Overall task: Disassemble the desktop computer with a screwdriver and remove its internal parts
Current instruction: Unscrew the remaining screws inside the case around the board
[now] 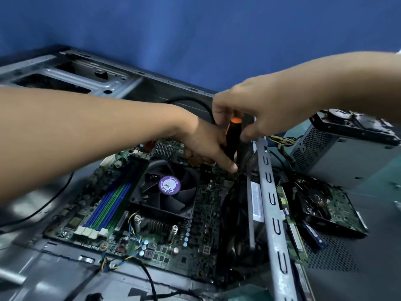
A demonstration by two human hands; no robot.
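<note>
A blue wall (195, 29) fills the background. In front of it the open computer case (71, 72) lies on its side. A black cable (54, 203) hangs at the far left. Inside the case sits the motherboard (71, 222) with blue and green memory slots (108, 205), and beside them the cooler fan (167, 192) with a purple label.

The left hand (206, 146) reaches over the board. One finger is stretched down beside the lower end of the screwdriver (232, 137), but I cannot tell if the fingers close around it. The right hand (256, 109) pinches the orange top of the upright handle from above.

A grey metal rail (273, 203) stands between the board and the removed parts on the tabletop (379, 177): memory sticks (295, 235), a hard drive (325, 205) and the power supply (347, 155).
</note>
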